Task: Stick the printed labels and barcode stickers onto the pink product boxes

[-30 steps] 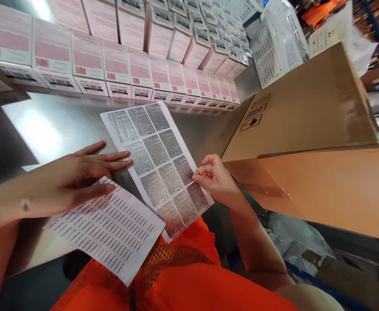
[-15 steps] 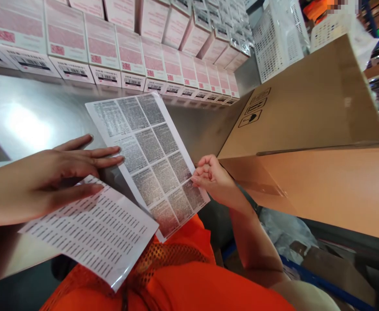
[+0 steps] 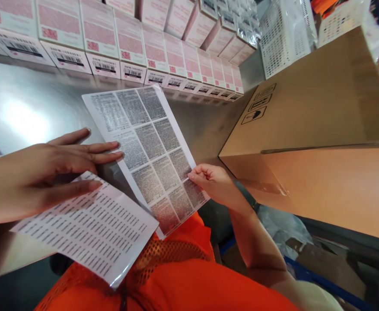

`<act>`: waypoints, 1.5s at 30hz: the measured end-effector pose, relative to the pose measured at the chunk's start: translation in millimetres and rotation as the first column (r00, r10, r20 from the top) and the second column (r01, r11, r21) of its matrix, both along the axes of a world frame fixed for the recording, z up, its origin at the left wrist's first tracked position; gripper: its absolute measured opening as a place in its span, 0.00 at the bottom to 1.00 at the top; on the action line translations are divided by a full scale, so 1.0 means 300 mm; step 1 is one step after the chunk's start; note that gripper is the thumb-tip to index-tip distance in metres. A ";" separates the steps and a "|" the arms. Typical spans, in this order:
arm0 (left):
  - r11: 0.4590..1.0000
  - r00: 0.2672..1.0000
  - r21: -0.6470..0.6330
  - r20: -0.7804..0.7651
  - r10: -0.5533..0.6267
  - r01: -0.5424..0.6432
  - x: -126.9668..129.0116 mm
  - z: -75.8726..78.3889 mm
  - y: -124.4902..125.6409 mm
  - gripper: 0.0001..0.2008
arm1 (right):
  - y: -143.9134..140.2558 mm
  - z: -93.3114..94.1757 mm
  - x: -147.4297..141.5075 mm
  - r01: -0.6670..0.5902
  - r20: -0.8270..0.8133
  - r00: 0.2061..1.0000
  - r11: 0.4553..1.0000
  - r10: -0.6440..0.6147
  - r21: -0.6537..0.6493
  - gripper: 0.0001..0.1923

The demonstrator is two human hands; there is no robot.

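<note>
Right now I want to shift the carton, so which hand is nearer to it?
Right. The right hand is close to the near corner of the carton, at one edge of the grid sheet; the left hand is farther off, at the opposite edge.

Reflective metal table (image 3: 56,108), seen from its near edge. Pink-and-white boxes (image 3: 129,39) stand in rows across the far part of the surface; a cardboard carton (image 3: 306,99) occupies the right. Centrally, a sheet of printed panels (image 3: 153,157) and a line-marked sheet (image 3: 101,229) overhang the near edge.
</note>
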State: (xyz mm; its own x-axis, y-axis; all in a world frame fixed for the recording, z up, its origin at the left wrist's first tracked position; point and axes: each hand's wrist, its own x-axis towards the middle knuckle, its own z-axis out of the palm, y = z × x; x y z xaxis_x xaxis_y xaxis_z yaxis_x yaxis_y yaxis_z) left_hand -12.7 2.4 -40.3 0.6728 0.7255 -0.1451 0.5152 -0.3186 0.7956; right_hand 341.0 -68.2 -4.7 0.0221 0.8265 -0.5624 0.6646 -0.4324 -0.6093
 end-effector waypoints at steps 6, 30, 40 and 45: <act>0.982 0.985 0.094 -0.058 -0.160 0.164 -0.019 0.000 0.023 0.20 | 0.005 0.011 -0.011 -0.014 0.072 0.997 0.999 0.011 0.042 0.15; 0.934 0.950 0.178 -0.095 -0.296 0.309 -0.017 -0.001 0.035 0.14 | 0.026 -0.049 -0.009 0.383 -0.188 0.923 0.766 -0.335 0.516 0.30; 0.952 0.959 0.128 -0.093 -0.269 0.279 0.019 0.069 0.013 0.09 | 0.221 -0.049 -0.169 0.293 -0.181 0.956 0.779 -0.230 0.554 0.41; 0.935 0.968 0.251 -0.091 -0.234 0.250 0.023 0.101 -0.005 0.07 | 0.196 -0.010 -0.169 0.446 -0.489 0.857 0.712 -0.165 0.542 0.37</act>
State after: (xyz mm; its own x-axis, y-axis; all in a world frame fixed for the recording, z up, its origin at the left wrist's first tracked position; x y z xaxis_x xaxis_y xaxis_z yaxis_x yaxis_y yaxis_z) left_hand -5.8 1.0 -9.9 0.8286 0.5595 -0.0187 0.4400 -0.6302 0.6398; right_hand 290.3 -9.3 -7.7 0.2421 0.9688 0.0524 0.2188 -0.0019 -0.9758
